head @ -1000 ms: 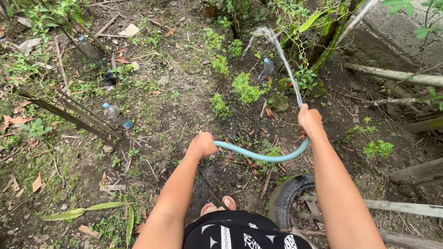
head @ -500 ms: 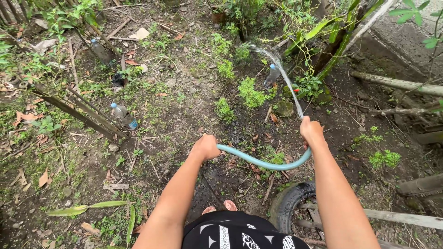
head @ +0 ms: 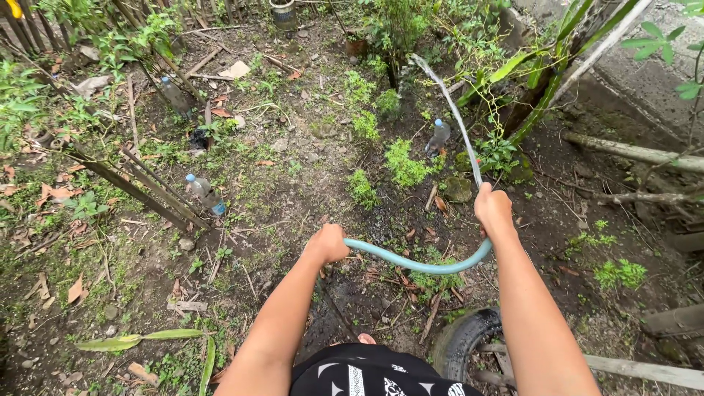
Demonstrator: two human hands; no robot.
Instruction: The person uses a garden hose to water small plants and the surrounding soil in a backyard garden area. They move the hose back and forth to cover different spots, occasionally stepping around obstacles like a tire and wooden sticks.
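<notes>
Dark, damp soil (head: 308, 213) spreads out below me, littered with dry leaves, sticks and patches of low green plants (head: 407, 163). Both my hands are closed around a pale blue-green hose (head: 418, 264) that sags in a curve between them. My left hand (head: 328, 243) grips it in a fist at the lower end of the curve; my right hand (head: 493, 209) is wrapped round the nozzle end, held higher and farther out. From that fist a thin stream of water (head: 451, 110) arcs up and away toward the leafy plants ahead. A clear plastic bottle with a blue cap (head: 438, 136) stands among the greenery near the stream, and another bottle (head: 205, 194) lies on the ground to my left beside some slanting sticks (head: 139, 183). An old tyre (head: 466, 341) sits just below my right arm.
</notes>
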